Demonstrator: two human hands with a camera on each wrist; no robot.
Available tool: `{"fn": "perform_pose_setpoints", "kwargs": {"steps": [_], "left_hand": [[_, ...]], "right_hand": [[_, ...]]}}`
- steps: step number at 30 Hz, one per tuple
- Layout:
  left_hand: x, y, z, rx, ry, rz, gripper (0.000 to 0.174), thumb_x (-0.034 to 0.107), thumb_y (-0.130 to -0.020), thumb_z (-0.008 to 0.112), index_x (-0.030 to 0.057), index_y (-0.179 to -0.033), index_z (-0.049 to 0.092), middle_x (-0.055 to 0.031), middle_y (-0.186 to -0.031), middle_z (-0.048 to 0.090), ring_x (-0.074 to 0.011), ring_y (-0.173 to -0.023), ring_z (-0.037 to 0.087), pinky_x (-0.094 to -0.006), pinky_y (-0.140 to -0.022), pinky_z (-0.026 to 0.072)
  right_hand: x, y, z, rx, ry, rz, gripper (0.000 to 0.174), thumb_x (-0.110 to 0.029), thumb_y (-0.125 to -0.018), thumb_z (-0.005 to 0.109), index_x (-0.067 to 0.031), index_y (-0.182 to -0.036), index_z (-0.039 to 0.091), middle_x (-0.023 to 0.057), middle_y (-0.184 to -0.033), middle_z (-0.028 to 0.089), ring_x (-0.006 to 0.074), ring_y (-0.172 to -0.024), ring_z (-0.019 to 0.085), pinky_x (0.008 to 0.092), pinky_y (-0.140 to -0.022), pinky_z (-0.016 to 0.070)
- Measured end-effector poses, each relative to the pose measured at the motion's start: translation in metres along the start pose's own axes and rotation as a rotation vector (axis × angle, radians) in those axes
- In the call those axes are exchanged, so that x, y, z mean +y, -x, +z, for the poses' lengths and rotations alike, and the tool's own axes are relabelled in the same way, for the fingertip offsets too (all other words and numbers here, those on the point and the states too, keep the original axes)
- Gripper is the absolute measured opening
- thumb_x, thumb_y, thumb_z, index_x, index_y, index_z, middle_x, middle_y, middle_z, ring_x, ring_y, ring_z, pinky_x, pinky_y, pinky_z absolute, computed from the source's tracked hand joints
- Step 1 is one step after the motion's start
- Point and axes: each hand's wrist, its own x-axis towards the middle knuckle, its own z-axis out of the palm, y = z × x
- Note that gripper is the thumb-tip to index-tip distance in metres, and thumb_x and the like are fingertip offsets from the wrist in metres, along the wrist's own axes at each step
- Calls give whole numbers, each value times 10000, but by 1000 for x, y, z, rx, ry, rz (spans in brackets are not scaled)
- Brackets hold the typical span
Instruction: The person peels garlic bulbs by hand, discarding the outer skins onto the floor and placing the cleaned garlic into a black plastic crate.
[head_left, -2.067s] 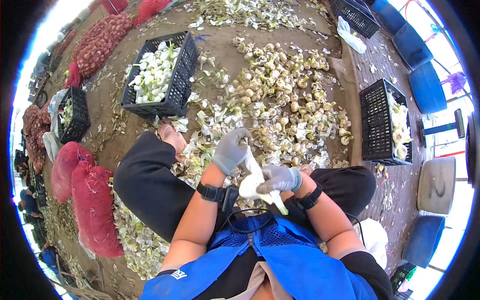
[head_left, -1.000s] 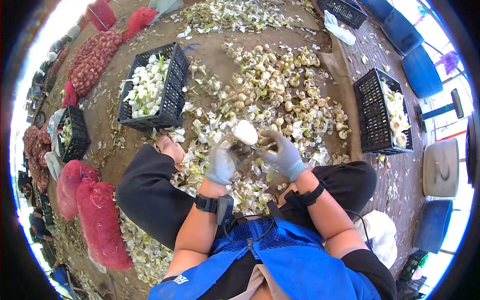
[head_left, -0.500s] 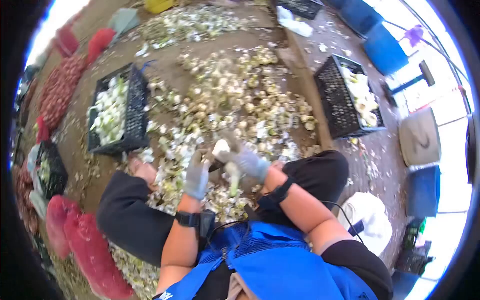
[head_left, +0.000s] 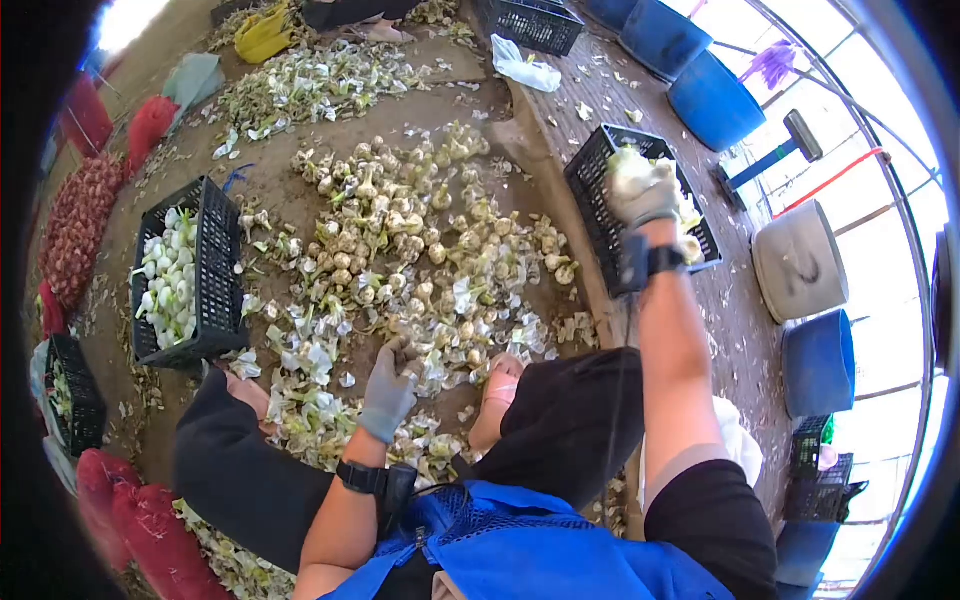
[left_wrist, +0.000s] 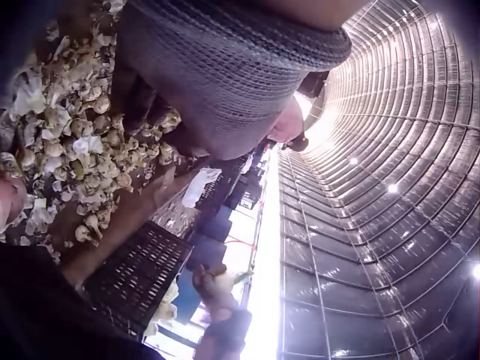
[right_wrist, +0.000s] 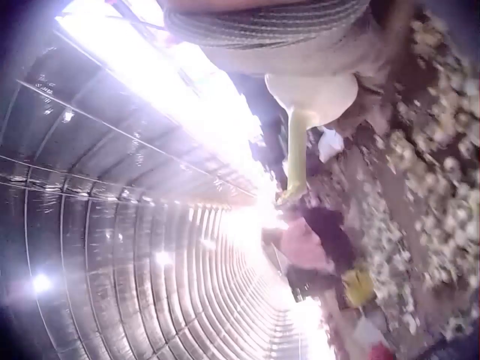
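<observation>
My gloved right hand point(head_left: 645, 195) grips a peeled white garlic bulb point(right_wrist: 319, 97), its pale green stem pointing away from the palm in the right wrist view. In the head view that hand is over the black crate point(head_left: 597, 215) on the right, which holds peeled garlic point(head_left: 690, 218). My gloved left hand point(head_left: 388, 392) hangs over the near edge of the heap of unpeeled garlic point(head_left: 400, 225), fingers loosely bent, with nothing visible in them. Its fingers are partly hidden by the glove in the left wrist view. Loose skins point(head_left: 310, 350) lie around it.
A black crate point(head_left: 218, 270) of white garlic stands at the left. Red net sacks point(head_left: 165, 530) lie near my left knee. Blue tubs point(head_left: 715, 100) and a pale tub point(head_left: 800, 260) line the right side. A wooden edge point(head_left: 545, 150) runs between heap and right crate.
The right hand has carried the garlic bulb from in front of my lap out to the right crate. The left hand has parted from it and stays near the heap. The head view has turned right.
</observation>
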Motion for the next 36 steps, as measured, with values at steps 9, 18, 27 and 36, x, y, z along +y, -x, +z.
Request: {"fn": "perform_pose_setpoints", "kwargs": {"steps": [9, 18, 27, 36], "left_hand": [[-31, -13, 6, 38, -55, -85, 397, 16, -854, 552, -3, -1235, 441, -65, -1038, 550, -131, -925, 533, -245, -804, 450], [-36, -22, 14, -134, -233, -201, 369, 78, -873, 591, -9, -1209, 464, -86, -1020, 580, -165, -917, 567, -271, -812, 467], [-49, -36, 1, -218, -369, -312, 346, 82, -850, 582, 12, -1180, 505, -104, -985, 612, -189, -907, 585, -297, -826, 459], [-51, -50, -18, -215, -512, -488, 361, 73, -825, 559, 22, -1181, 524, -160, -1092, 603, -261, -1026, 580, -320, -915, 435]], "right_hand": [[-32, -31, -84, 834, 742, -236, 238, -309, -846, 495, -73, -853, 521, 51, -688, 521, 232, -597, 551, 364, -574, 511], [101, -11, -222, 738, 1352, 336, 269, -347, -848, 522, -103, -910, 617, 84, -851, 631, 189, -780, 612, 361, -682, 496], [99, -2, -326, 1256, 1910, 478, 722, -453, -748, 580, 7, -1292, 465, 216, -1367, 421, 321, -1257, 426, 379, -997, 379], [99, -63, -307, 995, 2043, 150, 733, -492, -708, 712, -147, -1313, 485, 129, -1380, 433, 303, -1254, 420, 412, -1010, 379]]}}
